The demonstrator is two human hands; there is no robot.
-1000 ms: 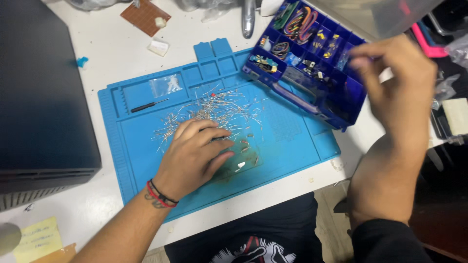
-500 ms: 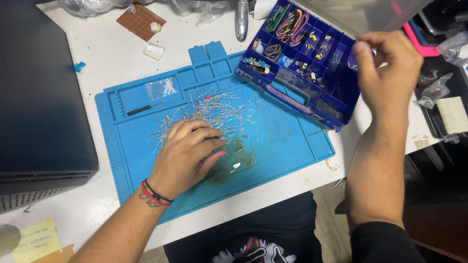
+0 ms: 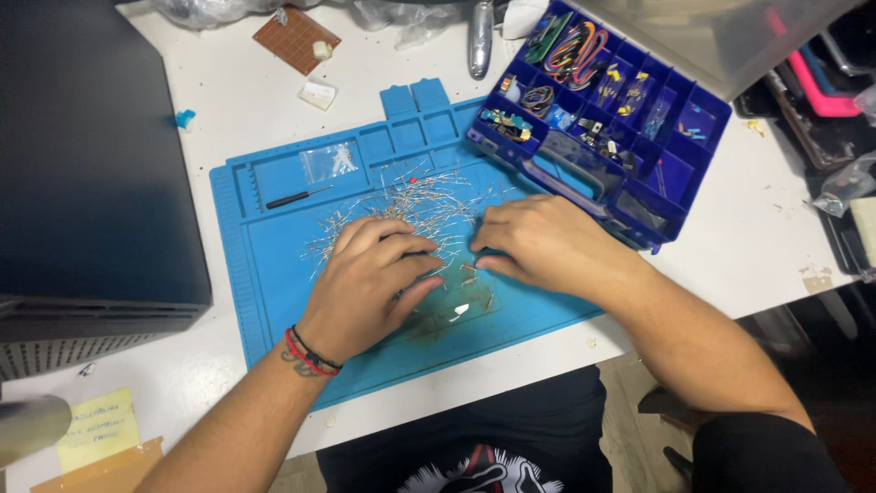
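Observation:
A heap of small wire-legged parts lies spread over the blue work mat on the white table. My left hand rests palm down on the near side of the heap, fingers spread over the parts. My right hand lies flat on the mat just to the right, its fingertips touching the edge of the heap. Neither hand visibly grips anything. A clear plastic piece lies on the mat between and below the hands.
A blue compartment box with wires and small parts stands open at the right, lid raised. A thin black tool and a small clear bag lie on the mat's trays. A black case fills the left. A brown perforated board sits at the back.
My right hand has come down from the compartment box to the mat beside the heap. The left hand has stayed on the parts.

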